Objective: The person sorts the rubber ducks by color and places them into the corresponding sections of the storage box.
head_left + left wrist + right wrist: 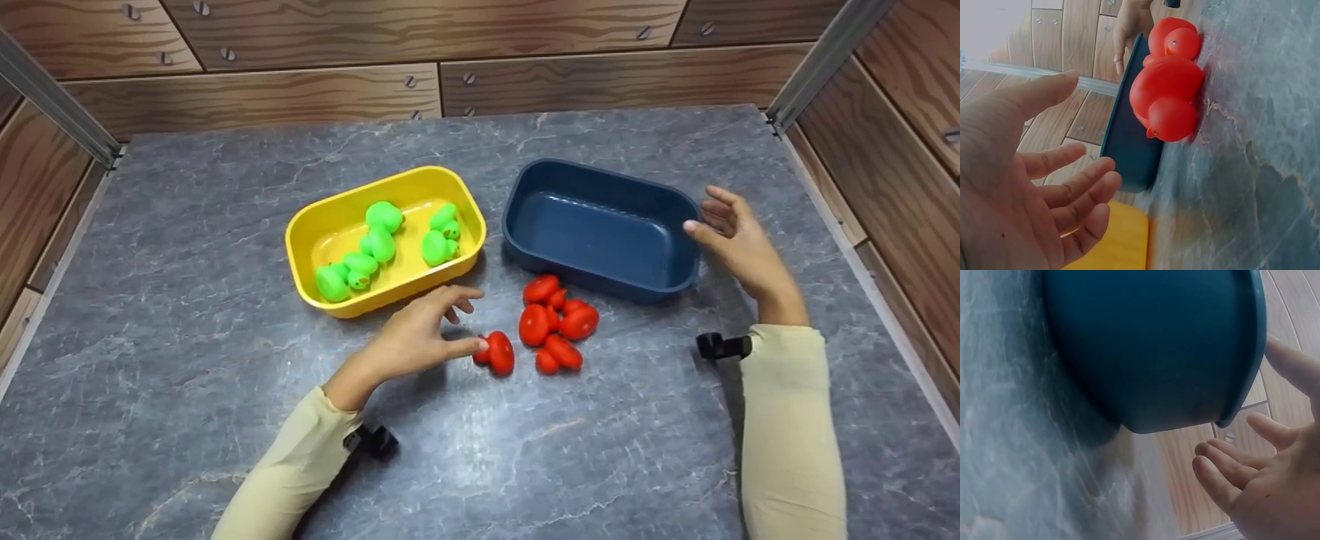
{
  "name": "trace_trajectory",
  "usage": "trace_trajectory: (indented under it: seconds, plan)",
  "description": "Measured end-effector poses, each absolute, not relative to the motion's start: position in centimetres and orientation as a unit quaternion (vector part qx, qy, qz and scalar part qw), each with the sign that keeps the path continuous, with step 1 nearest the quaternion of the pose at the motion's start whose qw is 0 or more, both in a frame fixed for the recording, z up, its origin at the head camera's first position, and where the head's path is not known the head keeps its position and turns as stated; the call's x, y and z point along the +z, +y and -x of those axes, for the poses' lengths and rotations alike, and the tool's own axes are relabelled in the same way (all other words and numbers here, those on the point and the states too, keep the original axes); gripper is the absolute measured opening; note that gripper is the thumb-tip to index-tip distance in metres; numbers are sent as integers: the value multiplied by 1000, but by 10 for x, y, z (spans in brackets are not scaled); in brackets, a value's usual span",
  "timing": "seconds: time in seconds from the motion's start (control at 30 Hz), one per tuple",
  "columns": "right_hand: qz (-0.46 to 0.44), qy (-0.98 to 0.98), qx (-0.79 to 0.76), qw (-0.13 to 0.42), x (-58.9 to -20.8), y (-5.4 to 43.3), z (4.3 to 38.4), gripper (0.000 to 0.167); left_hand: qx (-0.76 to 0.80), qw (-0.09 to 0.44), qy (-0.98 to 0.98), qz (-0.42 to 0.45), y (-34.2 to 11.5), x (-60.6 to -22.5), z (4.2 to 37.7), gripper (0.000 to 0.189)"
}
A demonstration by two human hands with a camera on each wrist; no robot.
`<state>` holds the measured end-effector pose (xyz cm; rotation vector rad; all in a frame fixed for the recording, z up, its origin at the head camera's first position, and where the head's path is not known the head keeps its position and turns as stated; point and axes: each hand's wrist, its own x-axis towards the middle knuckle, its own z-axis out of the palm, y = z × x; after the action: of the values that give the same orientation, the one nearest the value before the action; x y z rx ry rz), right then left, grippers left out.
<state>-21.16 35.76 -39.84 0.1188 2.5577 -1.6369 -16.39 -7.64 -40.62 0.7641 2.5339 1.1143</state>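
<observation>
Left hand (416,332) and right hand (746,247) hang loosely spread, holding nothing; an off-centre pinch from 9 o'clock risks tipping the outlying red duck (501,353)

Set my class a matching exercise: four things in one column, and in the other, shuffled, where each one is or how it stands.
Things:
1. Green toy ducks
2. Red toy ducks
3. Blue bin
4. Left hand

Places and states:
A. Empty, beside the right hand
B. Thumb close to one of the red toy ducks
C. Lying loose on the tabletop
D. Inside the yellow bin

Pairs: 1-D, 2-C, 3-A, 4-B
</observation>
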Motion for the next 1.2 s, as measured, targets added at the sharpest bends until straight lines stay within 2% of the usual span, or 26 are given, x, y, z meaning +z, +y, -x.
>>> trace_trajectory:
  seconds: [0.3, 0.8, 1.2]
  plan:
    - [-44, 837, -540, 76, -405, 360, 213, 81, 376, 185, 870, -259, -69, -415, 167, 63]
    - [-17, 826, -556, 89, -410, 356, 214, 82, 361, 215, 866, -270, -65, -427, 166, 63]
    - [-22, 826, -557, 90, -414, 361, 217, 83, 357, 204, 866, -283, -65, -430, 165, 58]
